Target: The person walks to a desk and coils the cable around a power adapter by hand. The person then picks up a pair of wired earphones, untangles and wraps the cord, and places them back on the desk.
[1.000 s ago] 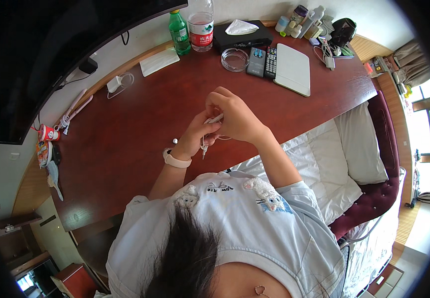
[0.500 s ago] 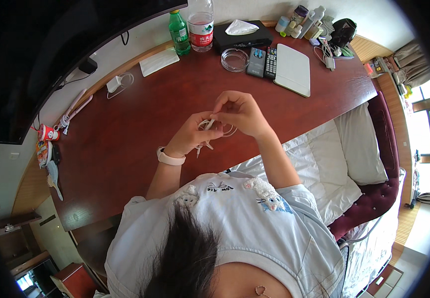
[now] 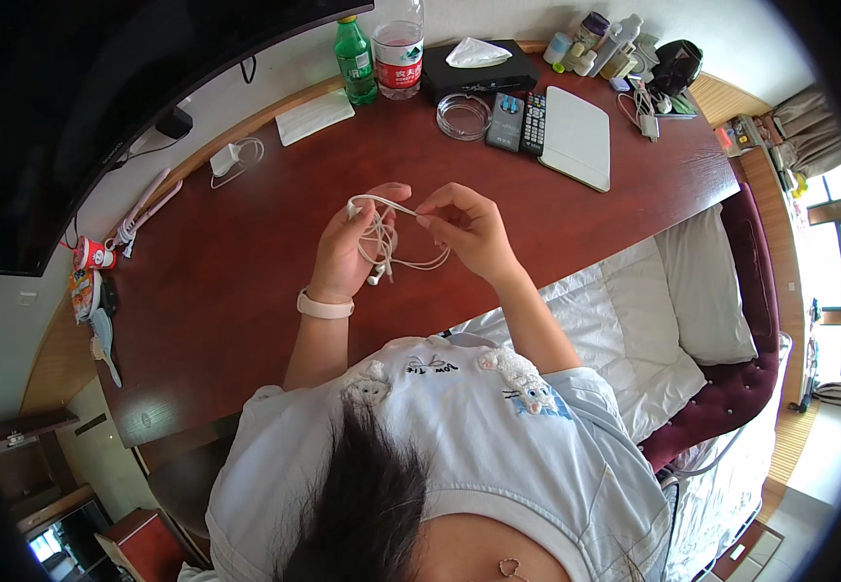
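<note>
White wired earphones (image 3: 379, 238) hang in loose loops between my hands, above the dark red wooden desk (image 3: 246, 233). My left hand (image 3: 350, 242), with a pale band on its wrist, holds the bunched cord; the loops pass over its thumb and hang below its palm. A small white earbud (image 3: 375, 279) dangles under that bunch. Between thumb and forefinger, my right hand (image 3: 464, 228) pinches a stretch of the cord. From there one slack loop droops back to the left hand.
Along the back stand a green bottle (image 3: 355, 63), a large clear bottle (image 3: 399, 58), a black box (image 3: 483, 73) with tissue and a glass ashtray (image 3: 463, 117). Right of these lie remotes (image 3: 532, 124) and a white flat panel (image 3: 574, 136). A white charger (image 3: 226, 160) lies at left.
My hands have drawn apart, the left one moving left and up. The cord between them has spread into wider loops, and the left fingers have loosened.
</note>
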{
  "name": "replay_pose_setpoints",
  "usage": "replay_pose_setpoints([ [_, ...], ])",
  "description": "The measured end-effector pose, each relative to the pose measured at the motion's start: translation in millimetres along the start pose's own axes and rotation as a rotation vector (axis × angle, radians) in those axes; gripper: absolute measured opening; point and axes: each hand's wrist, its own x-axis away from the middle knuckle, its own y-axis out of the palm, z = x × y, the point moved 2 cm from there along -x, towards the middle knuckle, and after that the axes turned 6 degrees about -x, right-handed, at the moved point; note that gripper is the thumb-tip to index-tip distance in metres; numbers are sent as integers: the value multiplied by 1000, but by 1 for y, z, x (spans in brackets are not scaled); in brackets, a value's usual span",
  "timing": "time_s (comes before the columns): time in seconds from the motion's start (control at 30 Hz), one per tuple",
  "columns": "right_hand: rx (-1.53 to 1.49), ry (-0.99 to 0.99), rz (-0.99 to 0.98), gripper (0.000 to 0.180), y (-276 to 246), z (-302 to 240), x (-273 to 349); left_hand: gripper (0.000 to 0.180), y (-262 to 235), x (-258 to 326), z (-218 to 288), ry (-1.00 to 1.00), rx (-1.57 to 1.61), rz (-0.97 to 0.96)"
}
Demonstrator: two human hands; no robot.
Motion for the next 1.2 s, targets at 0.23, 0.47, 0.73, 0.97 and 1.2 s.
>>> replay_pose_setpoints([
  [0.23, 266, -156, 41, 7, 5, 8, -1, 40, -7, 1, 4, -49, -12, -86],
  [0.47, 305, -267, -69, 14, 25, 13, 2, 30, 2, 3, 2, 78, 83, 23],
  [0.73, 282, 21, -34, 14, 33, 15, 11, 21, -4, 4, -9, 60, 510, 24],
  [0.97, 212, -72, 114, 8, 29, 38, 21, 16, -19, 1, 0, 135, 838, -73],
  [1.2, 887, -113, -316, 12, 37, 20, 41, 16, -18, 7, 7, 294, 199, 479],
])
